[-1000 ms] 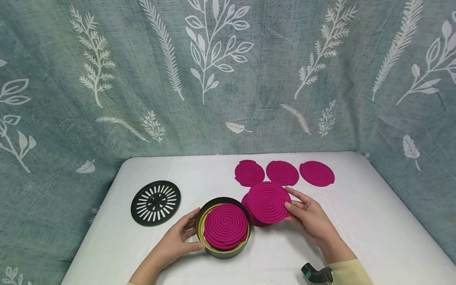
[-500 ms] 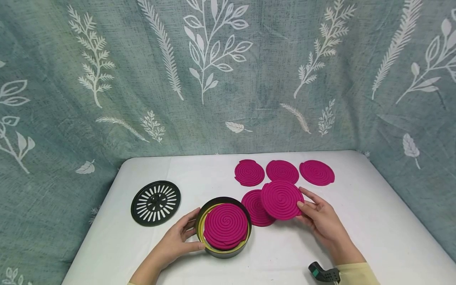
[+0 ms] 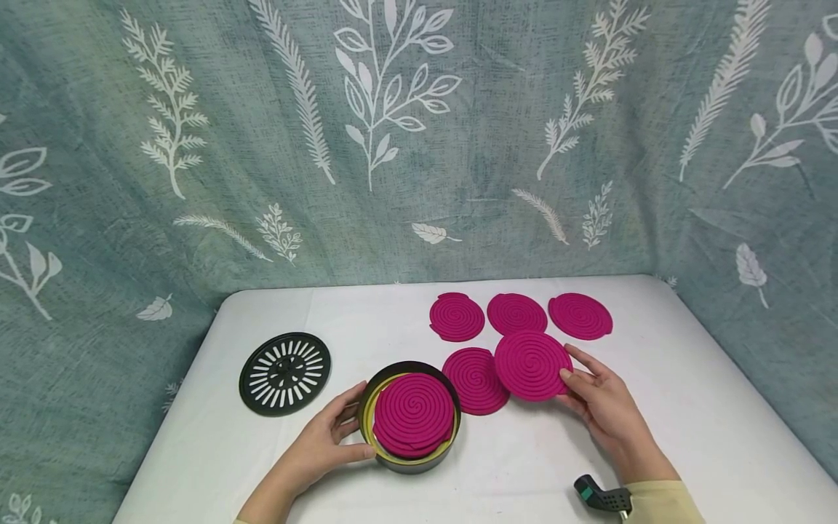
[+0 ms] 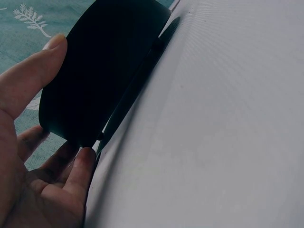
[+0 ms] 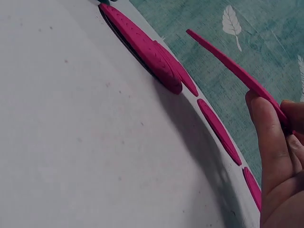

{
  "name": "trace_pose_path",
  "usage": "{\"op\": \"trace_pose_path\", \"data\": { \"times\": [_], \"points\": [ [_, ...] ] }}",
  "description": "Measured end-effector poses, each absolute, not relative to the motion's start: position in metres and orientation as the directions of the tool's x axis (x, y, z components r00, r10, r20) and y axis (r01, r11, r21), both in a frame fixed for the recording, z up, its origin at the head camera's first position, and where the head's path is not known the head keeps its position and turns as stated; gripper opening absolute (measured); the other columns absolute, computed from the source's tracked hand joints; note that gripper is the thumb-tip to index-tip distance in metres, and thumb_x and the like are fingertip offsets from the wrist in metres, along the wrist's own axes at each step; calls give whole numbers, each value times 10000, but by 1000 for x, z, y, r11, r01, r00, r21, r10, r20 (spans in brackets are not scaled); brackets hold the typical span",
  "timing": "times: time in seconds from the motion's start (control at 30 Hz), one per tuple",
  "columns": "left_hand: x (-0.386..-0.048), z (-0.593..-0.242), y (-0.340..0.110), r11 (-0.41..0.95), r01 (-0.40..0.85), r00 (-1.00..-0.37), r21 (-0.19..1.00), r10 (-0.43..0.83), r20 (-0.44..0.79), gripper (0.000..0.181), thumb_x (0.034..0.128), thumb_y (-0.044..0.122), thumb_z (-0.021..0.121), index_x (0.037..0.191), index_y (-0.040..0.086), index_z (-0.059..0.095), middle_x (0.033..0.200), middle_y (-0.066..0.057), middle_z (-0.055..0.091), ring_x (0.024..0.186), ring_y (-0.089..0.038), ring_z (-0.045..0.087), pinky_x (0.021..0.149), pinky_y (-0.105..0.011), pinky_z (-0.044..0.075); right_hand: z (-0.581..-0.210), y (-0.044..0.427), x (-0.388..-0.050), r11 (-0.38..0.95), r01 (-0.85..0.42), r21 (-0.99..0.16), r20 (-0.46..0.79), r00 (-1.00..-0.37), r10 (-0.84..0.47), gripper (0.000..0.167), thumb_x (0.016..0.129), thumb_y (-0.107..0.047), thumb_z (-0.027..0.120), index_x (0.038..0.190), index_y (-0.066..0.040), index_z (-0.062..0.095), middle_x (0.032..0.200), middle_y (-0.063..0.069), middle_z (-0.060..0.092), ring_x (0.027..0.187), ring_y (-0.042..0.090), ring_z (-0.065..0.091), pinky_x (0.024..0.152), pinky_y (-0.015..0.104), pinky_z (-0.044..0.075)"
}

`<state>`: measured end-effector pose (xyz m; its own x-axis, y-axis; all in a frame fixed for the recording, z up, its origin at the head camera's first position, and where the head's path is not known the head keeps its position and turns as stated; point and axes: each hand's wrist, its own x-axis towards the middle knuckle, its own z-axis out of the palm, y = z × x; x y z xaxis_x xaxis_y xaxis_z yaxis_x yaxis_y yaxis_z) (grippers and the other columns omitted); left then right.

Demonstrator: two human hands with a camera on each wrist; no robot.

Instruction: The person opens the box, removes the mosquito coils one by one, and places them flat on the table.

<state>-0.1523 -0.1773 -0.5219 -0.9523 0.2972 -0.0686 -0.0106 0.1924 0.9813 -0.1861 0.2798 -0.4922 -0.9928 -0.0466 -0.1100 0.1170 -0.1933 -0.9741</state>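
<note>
A magenta spiral coaster [image 3: 533, 365] is pinched at its right edge by my right hand [image 3: 604, 406], held up off the table. In the right wrist view the lifted coaster [image 5: 232, 66] shows edge-on between thumb and fingers. My left hand [image 3: 327, 437] grips the left side of a round black container [image 3: 409, 468] with a yellow inner rim. Several magenta coasters [image 3: 414, 413] are stacked inside it. The left wrist view shows the container's dark wall [image 4: 95, 71] between thumb and fingers. Another coaster [image 3: 473, 382] lies just right of the container, partly behind the lifted one.
Three more magenta coasters, a left one [image 3: 456, 317], a middle one [image 3: 516, 313] and a right one [image 3: 580, 316], lie in a row at the back. A black slotted disc [image 3: 285, 374] rests on the left of the white table [image 3: 524, 466]. Patterned fabric hangs behind.
My right hand has carried its coaster rightward, uncovering most of the coaster beneath. The left hand stays on the container.
</note>
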Motion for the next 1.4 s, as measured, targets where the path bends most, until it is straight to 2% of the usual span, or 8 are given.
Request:
{"op": "trace_pose_path", "data": {
  "times": [0.57,0.9,1.13,1.4],
  "points": [
    [-152,-520,-178,202,-19,-955,979,287,-78,1026,639,261,944,1506,248,395,1489,-14,436,1355,-217,435,1064,-193,430,-501,295,-187,-126,171,-977,-179,-982,53,733,981,-173,639,1576,-87,220,1069,27,699,915,100,679,810,324,615],
    [-153,-521,-177,201,-18,-954,980,288,-77,1039,629,274,948,1506,263,392,1496,-17,428,1364,-221,425,1062,-192,431,-506,297,-189,-20,182,-983,-183,-978,105,711,995,-186,618,1575,-80,221,1072,25,697,882,109,694,816,331,612],
    [-154,-522,-177,195,-15,-955,981,289,-72,1045,621,272,950,1505,262,393,1498,-21,428,1365,-221,425,1064,-196,429,-507,297,-193,49,209,-977,-204,-975,92,694,1009,-219,596,1578,-91,221,1097,82,655,917,92,679,845,328,604],
    [-154,-524,-177,195,-17,-957,981,282,-73,1044,613,268,952,1500,257,402,1495,-27,432,1363,-226,427,1062,-191,428,-506,299,-194,75,208,-975,-206,-978,43,724,1021,-209,573,1590,-91,142,1223,170,593,995,92,659,894,333,587]
  ]
}}
